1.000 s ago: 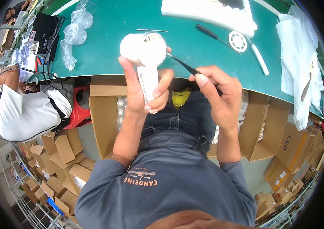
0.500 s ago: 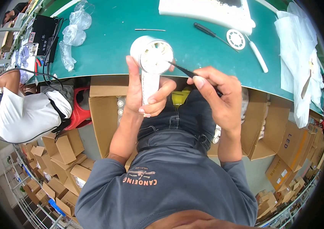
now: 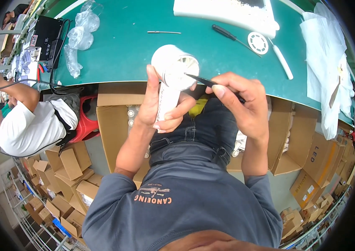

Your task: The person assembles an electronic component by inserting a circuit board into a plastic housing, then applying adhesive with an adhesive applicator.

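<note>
My left hand [image 3: 150,104] is wrapped around the handle of a white handheld fan [image 3: 166,62], its thumb up along the side of the round head. The open end of the head faces right and shows pale blades or ribs inside. My right hand [image 3: 246,102] pinches black tweezers [image 3: 202,80], whose tip reaches the middle of that open end. Whether the tip grips anything is too small to tell. Beyond the fan on the bench lie a slim metal rod [image 3: 164,32], a black-handled screwdriver [image 3: 224,32], a white spoked disc [image 3: 257,43] and a white-handled tool [image 3: 284,62].
The green bench [image 3: 121,50] carries crumpled clear plastic [image 3: 81,38], a white foam piece [image 3: 223,14] and, at right, white wrapping sheets [image 3: 324,75]. Open cardboard boxes [image 3: 112,129] stand beneath its near edge. A co-worker in a white shirt [image 3: 29,125] sits at left.
The fan has shifted right and slightly nearer to me, and its handle now leans more. The tweezers stay at its open end. The co-worker's arm has lifted.
</note>
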`<state>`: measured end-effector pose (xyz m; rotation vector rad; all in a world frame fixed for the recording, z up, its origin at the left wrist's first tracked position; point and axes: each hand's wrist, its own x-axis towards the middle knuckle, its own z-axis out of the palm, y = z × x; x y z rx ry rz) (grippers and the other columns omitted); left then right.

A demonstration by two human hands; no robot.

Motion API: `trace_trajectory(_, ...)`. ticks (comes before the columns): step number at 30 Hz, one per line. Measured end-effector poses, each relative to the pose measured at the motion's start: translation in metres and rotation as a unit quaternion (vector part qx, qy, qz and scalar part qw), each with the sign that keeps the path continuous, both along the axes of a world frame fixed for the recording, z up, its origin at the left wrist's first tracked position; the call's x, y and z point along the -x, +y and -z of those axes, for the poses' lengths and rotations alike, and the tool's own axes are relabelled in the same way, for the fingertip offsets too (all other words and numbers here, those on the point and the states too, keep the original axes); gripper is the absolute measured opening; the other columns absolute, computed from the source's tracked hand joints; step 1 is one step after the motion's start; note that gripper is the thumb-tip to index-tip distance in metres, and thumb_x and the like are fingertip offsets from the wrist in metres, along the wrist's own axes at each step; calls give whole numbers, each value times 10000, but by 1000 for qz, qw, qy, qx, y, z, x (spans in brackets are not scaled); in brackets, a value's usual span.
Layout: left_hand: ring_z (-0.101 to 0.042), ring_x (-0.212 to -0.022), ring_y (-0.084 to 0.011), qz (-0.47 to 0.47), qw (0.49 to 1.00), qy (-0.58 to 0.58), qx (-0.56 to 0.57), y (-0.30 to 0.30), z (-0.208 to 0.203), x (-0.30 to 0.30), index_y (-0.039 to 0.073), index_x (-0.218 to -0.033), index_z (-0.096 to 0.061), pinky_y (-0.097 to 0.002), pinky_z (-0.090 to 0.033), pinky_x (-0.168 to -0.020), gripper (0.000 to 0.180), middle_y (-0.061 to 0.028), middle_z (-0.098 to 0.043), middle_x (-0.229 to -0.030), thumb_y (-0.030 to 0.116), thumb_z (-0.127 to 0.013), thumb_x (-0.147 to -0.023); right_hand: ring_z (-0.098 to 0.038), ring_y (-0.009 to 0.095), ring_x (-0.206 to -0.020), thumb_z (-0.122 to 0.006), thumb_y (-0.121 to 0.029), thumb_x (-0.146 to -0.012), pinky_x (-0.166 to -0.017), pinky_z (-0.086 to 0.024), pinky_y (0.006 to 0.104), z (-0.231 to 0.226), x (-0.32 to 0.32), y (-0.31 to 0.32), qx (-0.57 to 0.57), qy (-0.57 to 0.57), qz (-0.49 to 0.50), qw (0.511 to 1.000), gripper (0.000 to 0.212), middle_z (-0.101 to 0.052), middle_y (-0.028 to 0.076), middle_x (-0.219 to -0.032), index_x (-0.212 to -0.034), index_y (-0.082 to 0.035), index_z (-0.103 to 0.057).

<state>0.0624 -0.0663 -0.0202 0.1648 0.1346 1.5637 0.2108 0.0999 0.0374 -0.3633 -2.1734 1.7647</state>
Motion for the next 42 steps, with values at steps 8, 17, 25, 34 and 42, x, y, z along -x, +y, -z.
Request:
trace_trajectory(8,-358,-293,-77,24,998,54,18,-1,0,-1,-57,-1306,-435,-214,-313,-239,1031,-51,-414,-565,853,-265,-851,-555,70,-670,-577,-60,-990,-586,-429,236,5,1,-3,97,7,-25,995,152,-673,53,-812,-975,40,-690)
trace_trajectory(17,-348,-295,-66,34,998,52,28,-6,0,1,-55,-1345,-425,-221,-313,-239,1062,-39,-407,-562,862,-243,-841,-368,11,-599,-570,-106,-989,-523,-245,213,4,5,-11,131,3,-15,991,197,-564,-34,-716,-1002,36,-704)
trace_trajectory(25,-339,-302,-62,38,992,97,75,-9,-4,2,-22,-1366,-442,-223,-304,-240,1049,-27,-389,-553,858,-202,-848,-347,7,-597,-560,-112,-993,-524,-234,210,3,8,-14,146,8,-16,989,201,-541,-56,-702,-1019,34,-695)
trace_trajectory(34,-395,-348,-110,-34,983,172,52,0,-23,1,-18,-1387,-450,-236,-357,-287,1043,-45,-415,-569,842,-130,-891,-606,227,-706,-588,-39,-958,-678,-478,302,15,19,10,-22,107,-64,992,144,-654,95,-819,-1044,25,-684)
trace_trajectory(42,-519,-469,-156,-107,959,262,23,8,-34,-18,-90,-1302,-515,-261,-437,-439,926,-155,-597,-666,737,-257,-975,-602,270,-911,-688,-49,-834,-882,-460,379,24,30,34,-208,144,-41,967,212,-640,76,-995,-1044,-56,-719)
